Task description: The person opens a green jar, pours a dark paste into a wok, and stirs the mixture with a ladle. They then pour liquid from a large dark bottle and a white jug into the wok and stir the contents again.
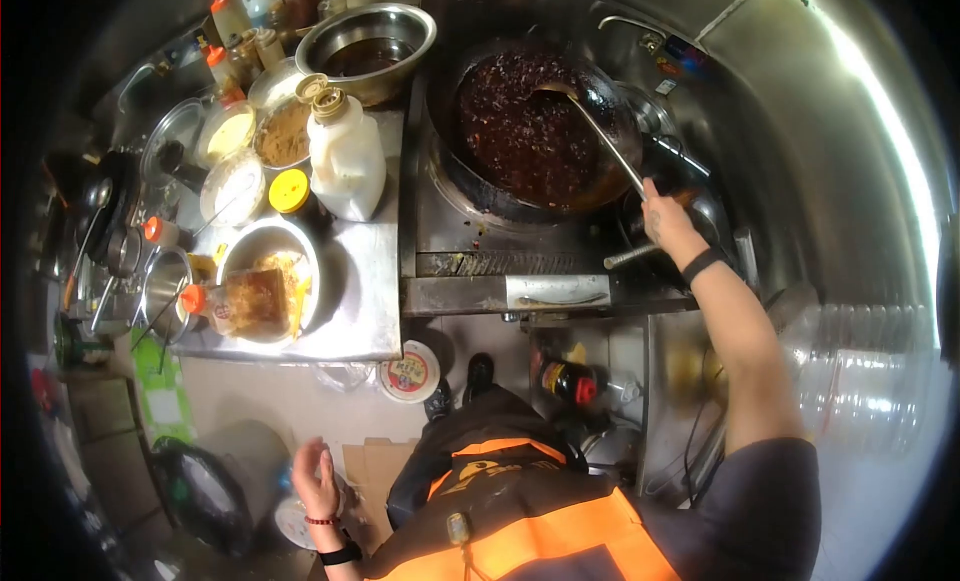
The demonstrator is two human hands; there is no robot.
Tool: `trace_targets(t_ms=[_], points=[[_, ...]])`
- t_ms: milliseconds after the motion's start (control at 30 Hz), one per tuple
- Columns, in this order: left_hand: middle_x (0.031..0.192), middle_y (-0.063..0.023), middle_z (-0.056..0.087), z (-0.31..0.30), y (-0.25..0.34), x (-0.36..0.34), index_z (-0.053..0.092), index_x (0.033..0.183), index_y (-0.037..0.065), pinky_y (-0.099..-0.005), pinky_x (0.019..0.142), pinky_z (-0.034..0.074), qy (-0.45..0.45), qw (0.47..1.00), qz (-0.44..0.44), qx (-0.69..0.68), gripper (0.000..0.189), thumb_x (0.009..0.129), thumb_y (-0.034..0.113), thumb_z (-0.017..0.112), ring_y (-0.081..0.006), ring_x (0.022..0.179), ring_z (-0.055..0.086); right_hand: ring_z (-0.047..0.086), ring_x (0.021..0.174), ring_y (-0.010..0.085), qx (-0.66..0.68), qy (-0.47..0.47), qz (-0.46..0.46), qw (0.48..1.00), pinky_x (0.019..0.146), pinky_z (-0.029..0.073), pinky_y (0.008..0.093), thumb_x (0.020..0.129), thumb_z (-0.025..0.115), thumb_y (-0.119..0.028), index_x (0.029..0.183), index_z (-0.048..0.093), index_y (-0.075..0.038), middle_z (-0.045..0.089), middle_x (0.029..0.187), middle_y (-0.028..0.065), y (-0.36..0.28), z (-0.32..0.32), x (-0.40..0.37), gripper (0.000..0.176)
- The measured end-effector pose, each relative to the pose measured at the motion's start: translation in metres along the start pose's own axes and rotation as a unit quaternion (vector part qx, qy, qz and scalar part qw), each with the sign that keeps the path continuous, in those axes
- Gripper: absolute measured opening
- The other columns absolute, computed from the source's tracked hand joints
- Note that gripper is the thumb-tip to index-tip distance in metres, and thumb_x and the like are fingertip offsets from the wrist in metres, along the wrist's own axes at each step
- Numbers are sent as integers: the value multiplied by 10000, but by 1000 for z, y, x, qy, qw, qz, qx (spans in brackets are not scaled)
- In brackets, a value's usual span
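A long-handled metal ladle (608,141) slants into a large black wok (618,116), its bowl sunk in a dark reddish-brown, chunky sauce (530,146). My right hand (668,221) is closed round the upper end of the ladle's handle, to the right of the wok's rim. Down at the lower left, my left hand (316,478) hangs beside the apron (500,491), fingers apart and touching nothing. The wok rests on the stove (435,206).
The steel counter (370,301) at left carries a white jug (345,166), a steel basin (418,31), seasoning bowls and a white bowl (312,316) with a red-capped bottle (250,301) across it. A faucet (625,23) stands behind the wok. A round tub (410,371) is on the floor.
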State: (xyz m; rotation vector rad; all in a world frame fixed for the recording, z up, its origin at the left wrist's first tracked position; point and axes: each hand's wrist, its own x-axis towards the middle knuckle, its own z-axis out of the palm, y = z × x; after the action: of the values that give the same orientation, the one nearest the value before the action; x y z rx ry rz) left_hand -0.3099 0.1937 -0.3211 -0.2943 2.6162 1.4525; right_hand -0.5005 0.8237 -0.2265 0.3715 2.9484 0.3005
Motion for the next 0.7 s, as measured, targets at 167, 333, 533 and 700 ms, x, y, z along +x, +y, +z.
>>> trace_targets(t_ms=[167,333,533,700], points=[[969,-132,639,14,-3,19,588,1072,-43,-325,833,480,-14,998,24,-53,224,898,94,562,-200,907,620,359,403,95,656,-173,286,677,340,329,247,961,435,-189,1109,392,-101,395,609,32,-55,-38,-93,177],[967,-133,642,27,15,46,594,1092,-16,-336,852,475,-80,993,76,-40,234,898,115,572,-213,925,623,357,436,52,737,-224,219,599,350,286,206,928,501,-140,1032,439,-71,435,647,25,-47,-98,-138,140],[947,-142,639,29,28,73,602,1055,-10,-341,814,488,-94,988,123,-14,199,882,87,578,-236,896,626,456,441,110,505,-156,131,839,412,385,252,874,533,-85,1335,439,-44,526,653,68,-14,-150,-198,472],[914,-132,631,33,11,72,599,1042,-15,-327,786,495,-62,988,139,-23,183,880,66,571,-223,846,628,587,693,459,216,-23,-78,973,631,486,461,809,568,-54,1300,455,-23,604,754,275,4,-104,-194,505]])
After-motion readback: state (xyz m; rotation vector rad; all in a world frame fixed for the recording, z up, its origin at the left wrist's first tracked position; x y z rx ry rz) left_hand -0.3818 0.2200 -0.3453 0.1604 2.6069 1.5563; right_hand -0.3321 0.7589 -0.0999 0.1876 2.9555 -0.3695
